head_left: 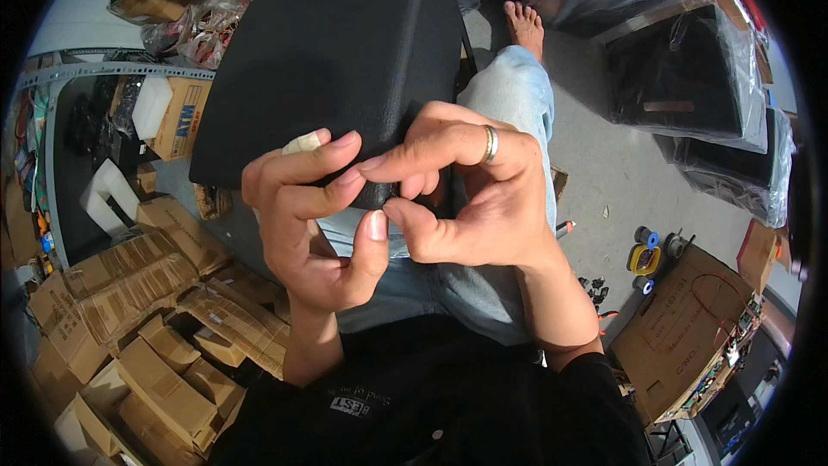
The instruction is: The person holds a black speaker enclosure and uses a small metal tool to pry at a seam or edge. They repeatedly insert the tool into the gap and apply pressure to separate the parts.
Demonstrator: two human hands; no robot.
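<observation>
A large black textured box (319,43), seemingly a cabinet with a rounded edge, stands in front of me between my legs. Both my hands meet over its near corner. My left hand (315,224) has its fingers bent and its thumb curled towards them; pale tape (304,143) wraps one finger. My right hand (483,194), with a silver ring (490,145), makes a pinch shape, its index fingertip touching the left fingertips. The black corner shows between the fingers. Whether a small thing is held there I cannot make out.
Flattened cardboard boxes (129,285) pile up at the left, beside a metal shelf (56,155). Plastic-wrapped black boxes (681,78) stand at the right. Small spools (645,240) lie on the grey floor (595,173), near a cardboard box (681,328) with wires.
</observation>
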